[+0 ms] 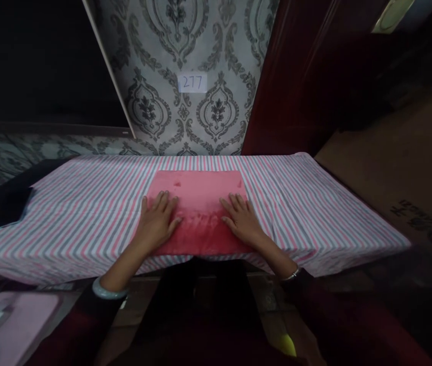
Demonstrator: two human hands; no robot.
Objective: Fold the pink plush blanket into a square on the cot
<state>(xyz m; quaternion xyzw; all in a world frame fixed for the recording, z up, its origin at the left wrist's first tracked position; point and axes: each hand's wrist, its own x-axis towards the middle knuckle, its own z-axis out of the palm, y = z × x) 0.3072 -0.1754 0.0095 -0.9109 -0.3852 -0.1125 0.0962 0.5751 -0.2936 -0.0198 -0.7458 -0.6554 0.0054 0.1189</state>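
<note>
A red cloth point(199, 236) with a soft nap lies flat near the front edge of the table, paler pink on its far half and darker red on the near half. My left hand point(156, 222) rests palm down on its left side, fingers spread. On the opposite side, my right hand point(243, 221) also lies flat with the fingers apart. Both hands touch the cloth but grasp nothing. Small dark smudges in the nap show near the far edge. Beneath it is a striped tablecloth point(295, 203) in pink, grey and white.
A black phone-like slab point(11, 208) lies at the table's left end. Behind stand a patterned wall with a paper marked 277 point(192, 82) and a large dark screen point(44, 61). A cardboard box point(399, 168) borders the right side. A pink stool point(28, 320) is at lower left.
</note>
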